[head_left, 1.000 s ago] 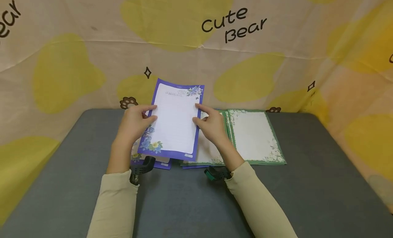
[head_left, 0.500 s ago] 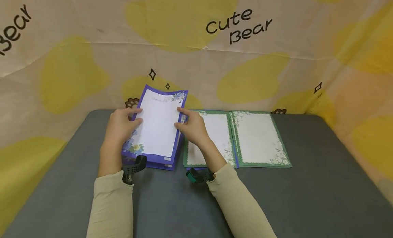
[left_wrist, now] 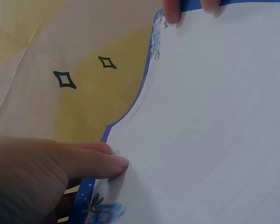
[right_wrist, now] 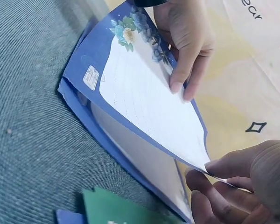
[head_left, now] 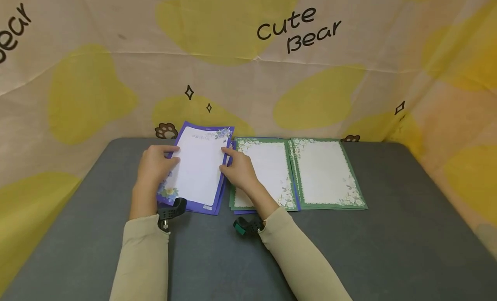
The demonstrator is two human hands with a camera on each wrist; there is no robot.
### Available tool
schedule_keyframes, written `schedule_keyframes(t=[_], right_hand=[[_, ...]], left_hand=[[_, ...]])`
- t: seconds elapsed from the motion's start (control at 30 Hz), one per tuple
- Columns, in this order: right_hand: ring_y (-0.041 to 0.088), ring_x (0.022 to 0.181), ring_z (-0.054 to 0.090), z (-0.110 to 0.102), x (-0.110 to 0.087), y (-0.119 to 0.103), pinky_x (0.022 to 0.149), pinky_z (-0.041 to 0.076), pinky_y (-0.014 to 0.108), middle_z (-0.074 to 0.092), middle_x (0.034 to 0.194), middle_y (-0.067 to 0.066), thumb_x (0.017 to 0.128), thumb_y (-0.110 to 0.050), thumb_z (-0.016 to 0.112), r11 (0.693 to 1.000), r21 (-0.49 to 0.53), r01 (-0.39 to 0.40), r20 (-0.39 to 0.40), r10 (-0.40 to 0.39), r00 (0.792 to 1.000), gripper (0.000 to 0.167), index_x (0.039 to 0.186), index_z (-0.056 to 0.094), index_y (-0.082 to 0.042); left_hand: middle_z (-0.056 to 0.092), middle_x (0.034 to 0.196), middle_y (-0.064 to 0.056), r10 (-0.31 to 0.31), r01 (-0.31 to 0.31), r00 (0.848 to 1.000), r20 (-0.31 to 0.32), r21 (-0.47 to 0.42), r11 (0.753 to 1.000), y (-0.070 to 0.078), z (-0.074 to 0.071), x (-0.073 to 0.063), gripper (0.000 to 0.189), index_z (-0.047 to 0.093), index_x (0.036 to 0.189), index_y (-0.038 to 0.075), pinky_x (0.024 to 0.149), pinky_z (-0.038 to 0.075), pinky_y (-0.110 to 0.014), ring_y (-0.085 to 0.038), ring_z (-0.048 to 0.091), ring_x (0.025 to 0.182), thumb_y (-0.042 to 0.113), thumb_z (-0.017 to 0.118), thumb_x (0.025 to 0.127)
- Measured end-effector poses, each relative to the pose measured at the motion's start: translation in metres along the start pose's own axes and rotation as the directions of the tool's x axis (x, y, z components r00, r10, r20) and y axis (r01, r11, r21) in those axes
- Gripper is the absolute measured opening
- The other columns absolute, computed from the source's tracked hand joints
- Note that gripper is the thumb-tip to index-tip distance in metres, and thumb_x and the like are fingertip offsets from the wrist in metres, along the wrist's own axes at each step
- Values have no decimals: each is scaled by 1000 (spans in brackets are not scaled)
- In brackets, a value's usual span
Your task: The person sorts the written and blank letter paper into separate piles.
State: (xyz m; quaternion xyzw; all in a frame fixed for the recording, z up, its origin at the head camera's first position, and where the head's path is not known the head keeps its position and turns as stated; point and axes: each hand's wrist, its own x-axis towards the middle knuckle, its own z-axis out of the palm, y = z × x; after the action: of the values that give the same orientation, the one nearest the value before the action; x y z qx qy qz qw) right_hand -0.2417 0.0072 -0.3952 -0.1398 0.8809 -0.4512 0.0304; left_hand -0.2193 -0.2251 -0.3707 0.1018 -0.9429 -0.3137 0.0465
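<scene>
A sheet of letter paper [head_left: 198, 167] with a purple-blue border and blue flowers is held between both hands, bowed slightly. My left hand [head_left: 154, 165] pinches its left edge, thumb on the printed face. On the opposite edge, my right hand [head_left: 240, 170] pinches it between thumb and fingers, as the right wrist view shows. Beneath lies another blue-bordered sheet [right_wrist: 130, 149], with a gap between the two on the near side. Beside the right hand lies a stack of green-bordered sheets [head_left: 268, 171], with purple-blue edges peeking out from under it.
A second stack of green-bordered sheets [head_left: 328, 173] lies to the right, against the first. The grey table [head_left: 396, 240] ends at a cloth backdrop [head_left: 233, 29] with yellow patches and lettering. Each wrist wears a dark strap with a camera mount.
Both hands have carried the blue-bordered sheet left and then down, from above the table onto the blue-bordered paper at the left. The green-bordered stacks have stayed in place.
</scene>
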Motion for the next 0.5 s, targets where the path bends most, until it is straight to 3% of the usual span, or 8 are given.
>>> schedule_keyframes(t=[0.03,0.1,0.2,0.27,0.33,0.4,0.43,0.5], right_hand=[[7,39,25,1,0,1,41,27,19,56,59,5,90,-6,67,1000,-14,-1,4,1,1000,56,145,56,-10],[6,40,24,3,0,4,41,26,19,73,86,13,90,-6,66,999,-38,1,7,-1,1000,56,145,56,-10],[7,42,23,6,1,8,42,25,21,70,129,17,90,-5,65,998,-64,2,4,-1,1000,56,146,55,-8],[11,45,28,7,1,10,44,26,23,66,136,17,91,-5,64,997,-79,-3,7,3,1000,56,146,55,-8],[15,53,47,9,1,12,49,33,23,66,136,16,91,-6,65,994,-109,-6,7,7,1000,56,146,55,-7],[21,74,64,10,1,12,57,40,23,66,136,15,91,-7,65,989,-147,-8,4,9,1000,54,145,56,-7],[22,86,68,10,0,12,62,41,23,67,136,14,91,-7,65,986,-168,-8,-1,7,1000,54,144,57,-7],[24,91,70,9,0,12,62,43,23,67,136,14,91,-8,65,981,-194,-11,-4,11,1000,53,143,58,-7]], left_hand=[[64,131,-28,2,-2,1000,2,7,1000,-2,3,1,41,65,135,7,76,50,-45,-37,61,100,19,64,96],[62,136,-29,3,-3,1000,2,21,1000,-5,8,3,41,66,134,7,82,51,-52,-42,61,109,18,64,95],[57,141,-29,-17,16,1000,6,42,999,-8,15,4,40,67,133,7,91,50,-59,-48,58,122,17,63,95],[56,143,-29,-37,36,999,15,50,998,-9,20,5,39,66,134,7,93,49,-61,-49,56,126,17,63,96],[55,143,-29,-53,51,998,23,56,997,-10,23,5,39,66,134,7,95,49,-62,-49,56,127,17,63,96],[55,143,-29,-59,58,998,25,59,997,-10,25,4,39,66,134,7,96,49,-62,-48,56,127,17,63,97],[55,143,-29,-61,60,998,24,61,996,-10,26,4,39,66,134,6,96,49,-62,-48,56,127,17,62,97],[56,143,-29,-62,61,998,18,65,996,-10,27,4,39,66,134,6,98,48,-63,-49,55,128,16,62,97]])
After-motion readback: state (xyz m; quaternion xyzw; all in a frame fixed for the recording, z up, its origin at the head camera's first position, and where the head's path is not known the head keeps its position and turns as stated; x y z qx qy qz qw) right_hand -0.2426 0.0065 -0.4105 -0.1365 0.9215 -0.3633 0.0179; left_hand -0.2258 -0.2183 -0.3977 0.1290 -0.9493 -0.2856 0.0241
